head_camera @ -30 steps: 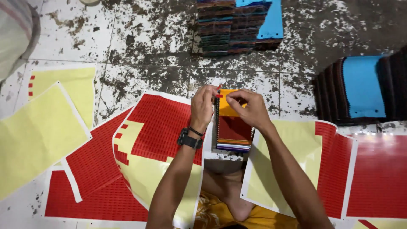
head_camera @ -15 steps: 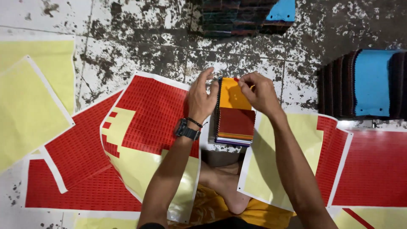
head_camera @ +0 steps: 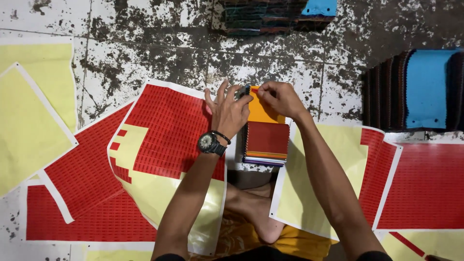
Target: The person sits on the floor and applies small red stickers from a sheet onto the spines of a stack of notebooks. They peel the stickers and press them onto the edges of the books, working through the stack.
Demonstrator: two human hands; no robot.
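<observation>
Two hands (head_camera: 231,110) (head_camera: 279,98) on one swatch stack (head_camera: 265,137), five red label sheets around

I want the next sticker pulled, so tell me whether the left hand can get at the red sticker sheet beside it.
Probably yes. The left hand already lies over the edge of the red sticker sheet, and nothing covers the sheet's rows next to it.

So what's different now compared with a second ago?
Little. Both hands have shifted to the top edge of the swatch stack: the left hand and the right hand now pinch something small there, too small to identify. The stack and the red sticker sheets lie as before; only the camera view drifted.
</observation>
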